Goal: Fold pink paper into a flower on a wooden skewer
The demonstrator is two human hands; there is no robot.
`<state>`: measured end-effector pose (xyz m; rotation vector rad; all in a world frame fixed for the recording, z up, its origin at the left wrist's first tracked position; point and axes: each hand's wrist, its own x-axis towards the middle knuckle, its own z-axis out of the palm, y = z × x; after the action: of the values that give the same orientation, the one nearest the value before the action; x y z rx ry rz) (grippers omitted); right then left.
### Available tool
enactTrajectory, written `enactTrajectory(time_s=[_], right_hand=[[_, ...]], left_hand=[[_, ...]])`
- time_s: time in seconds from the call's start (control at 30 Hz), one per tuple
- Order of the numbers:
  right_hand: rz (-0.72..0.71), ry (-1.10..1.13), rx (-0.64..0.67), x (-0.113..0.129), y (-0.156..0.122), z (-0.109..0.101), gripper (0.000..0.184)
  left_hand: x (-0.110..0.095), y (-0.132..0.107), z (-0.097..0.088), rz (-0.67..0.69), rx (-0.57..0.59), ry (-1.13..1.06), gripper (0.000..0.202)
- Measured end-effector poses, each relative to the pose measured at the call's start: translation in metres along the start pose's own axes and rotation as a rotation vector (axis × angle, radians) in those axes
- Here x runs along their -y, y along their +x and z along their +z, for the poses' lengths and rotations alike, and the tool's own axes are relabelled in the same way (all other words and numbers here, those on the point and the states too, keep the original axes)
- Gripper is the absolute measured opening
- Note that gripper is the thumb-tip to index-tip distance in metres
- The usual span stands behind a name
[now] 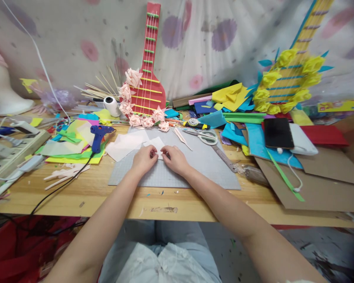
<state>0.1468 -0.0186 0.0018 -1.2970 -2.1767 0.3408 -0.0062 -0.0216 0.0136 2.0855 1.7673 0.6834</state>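
My left hand [146, 158] and my right hand [174, 158] meet over the grey cutting mat [206, 177], fingers pinched on a small pale sheet of paper [157, 143]. The sheet's upper part shows above my fingertips. Just left of it, larger pale pink sheets [124, 145] lie overlapping on the mat and table. A narrow folded pink paper strip [183, 138] rests right of my hands. Beyond it are grey-handled scissors [207, 136] and a metal ruler [224, 158].
A blue glue gun [99, 137] stands at left with its black cable. Behind the mat leans a red paper lute [149, 92] with pink flowers; a yellow one [286, 82] stands right. A phone [279, 133], coloured paper and cardboard [321, 188] lie at right.
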Motion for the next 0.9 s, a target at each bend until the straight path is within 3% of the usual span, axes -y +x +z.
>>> enactTrajectory(time_s=[0.17, 0.53, 0.9], right_hand=[[-0.016, -0.023, 0.012, 0.0011, -0.0008, -0.0001, 0.020], [-0.082, -0.090, 0.057, 0.0029, -0.0022, -0.0011, 0.021], [-0.109, -0.190, 0.072, 0.0049, -0.0018, 0.0012, 0.023]], left_hand=[[0.0007, -0.0001, 0.0002, 0.022, -0.007, 0.014, 0.010], [0.0026, -0.0024, 0.0027, 0.219, -0.043, 0.170, 0.016], [0.0072, -0.0023, 0.0008, 0.138, -0.087, 0.192, 0.017]])
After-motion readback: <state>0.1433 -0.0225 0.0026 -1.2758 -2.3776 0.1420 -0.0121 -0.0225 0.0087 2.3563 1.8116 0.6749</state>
